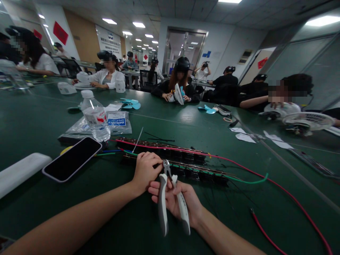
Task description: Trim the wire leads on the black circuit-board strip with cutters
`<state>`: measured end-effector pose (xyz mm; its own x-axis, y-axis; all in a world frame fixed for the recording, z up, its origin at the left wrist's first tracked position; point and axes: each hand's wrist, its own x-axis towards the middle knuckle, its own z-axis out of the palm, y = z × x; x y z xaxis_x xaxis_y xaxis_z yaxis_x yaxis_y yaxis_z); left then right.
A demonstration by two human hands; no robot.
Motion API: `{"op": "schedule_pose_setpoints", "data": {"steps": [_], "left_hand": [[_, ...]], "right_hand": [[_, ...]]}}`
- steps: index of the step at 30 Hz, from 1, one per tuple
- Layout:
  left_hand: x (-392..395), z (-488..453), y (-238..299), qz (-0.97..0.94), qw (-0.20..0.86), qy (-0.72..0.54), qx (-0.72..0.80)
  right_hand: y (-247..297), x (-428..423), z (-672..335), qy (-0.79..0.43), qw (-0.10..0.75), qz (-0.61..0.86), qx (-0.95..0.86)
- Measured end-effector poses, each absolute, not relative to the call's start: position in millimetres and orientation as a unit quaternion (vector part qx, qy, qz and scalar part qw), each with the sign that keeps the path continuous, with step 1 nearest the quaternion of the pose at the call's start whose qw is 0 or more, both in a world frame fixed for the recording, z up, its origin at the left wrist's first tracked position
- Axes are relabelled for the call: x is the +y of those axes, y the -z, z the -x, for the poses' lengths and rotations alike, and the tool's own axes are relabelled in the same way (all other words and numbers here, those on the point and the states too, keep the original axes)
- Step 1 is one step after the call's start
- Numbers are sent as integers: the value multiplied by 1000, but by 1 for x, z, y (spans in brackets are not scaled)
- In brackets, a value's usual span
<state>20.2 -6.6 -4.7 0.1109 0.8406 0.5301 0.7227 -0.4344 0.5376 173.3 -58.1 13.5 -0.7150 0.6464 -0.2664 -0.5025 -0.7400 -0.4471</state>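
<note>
My right hand (180, 198) holds a pair of cutting pliers (162, 203) with grey and white handles, spread apart. Their metal jaws point away from me, at the near edge of a long black strip of terminal blocks (191, 171). Just left of the jaws, my left hand (146, 170) rests on that strip with curled fingers; what they pinch, if anything, is hidden. A second black strip (159, 147) lies parallel behind it. A red wire (180, 150) and a green wire (247, 181) run along the strips. One white cable tie (138, 138) sticks up near my left hand.
Left of the strips are a phone (73, 159), a water bottle (94, 115), a plastic bag (124, 122) and a white bar (21, 173). A loose red wire (265, 232) lies front right. Across the green table (53, 117), people handle fan parts.
</note>
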Motion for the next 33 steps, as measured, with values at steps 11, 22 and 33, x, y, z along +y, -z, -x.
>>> {"op": "schedule_pose_setpoints", "data": {"steps": [11,22,33], "left_hand": [[-8,-21,3,-739,83,-408,530],[-12,-23,-1,-726,95,-425,533],[-12,-24,0,-727,92,-429,528]], "right_hand": [[-9,-58,-173,-900,327,210,-197],[-9,-57,-171,-907,325,185,-196],[-7,-58,-170,-908,327,189,-183]]}}
